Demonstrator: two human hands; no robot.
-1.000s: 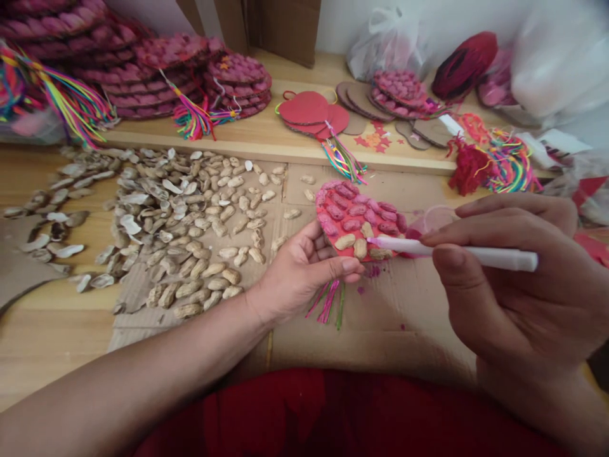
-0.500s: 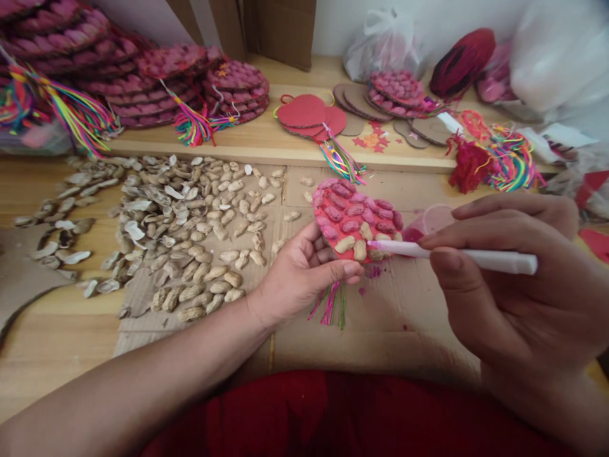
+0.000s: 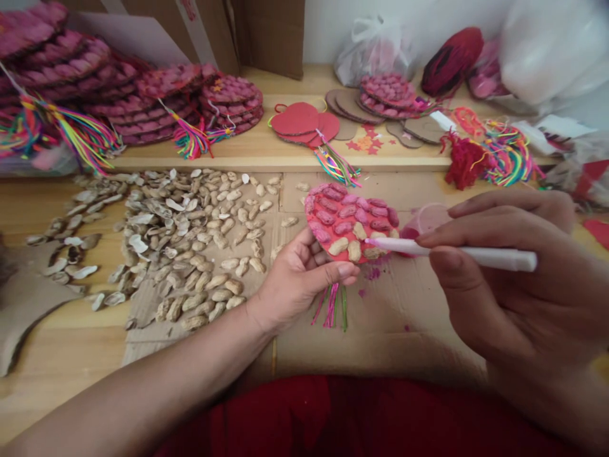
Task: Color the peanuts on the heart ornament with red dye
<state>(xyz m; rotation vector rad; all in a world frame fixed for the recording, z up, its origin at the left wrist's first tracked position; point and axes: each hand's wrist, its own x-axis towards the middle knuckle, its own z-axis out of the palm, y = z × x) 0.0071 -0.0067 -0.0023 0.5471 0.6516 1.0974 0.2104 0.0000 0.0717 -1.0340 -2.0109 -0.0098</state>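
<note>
My left hand (image 3: 304,270) grips the lower left edge of a red heart-shaped piece (image 3: 337,216) covered with peanuts, thumb in front and fingers behind. Most of its peanuts are pink; several along the lower part are plain tan, such as a bare peanut (image 3: 354,251). A tassel (image 3: 330,308) of pink and green cords hangs below it. Between the thumb and fingers of my right hand (image 3: 504,266) is a white brush-like pen (image 3: 485,257). Its pink tip is at the tan peanuts; whether it touches them I cannot tell. Behind the pen stands a small clear cup (image 3: 428,222) with pink liquid.
Loose peanuts and shells (image 3: 190,247) spread over cardboard (image 3: 409,343) on the left. On the back ledge stand stacks of pink peanut-covered pieces (image 3: 228,105), red card shapes (image 3: 297,120), colourful tassels (image 3: 511,155) and plastic bags (image 3: 375,51). A cut cardboard piece (image 3: 28,298) lies far left.
The view has shifted slightly, so the background sits a little lower and the heart a little further left. Both hands keep their holds, with the pen tip still by the tan peanuts.
</note>
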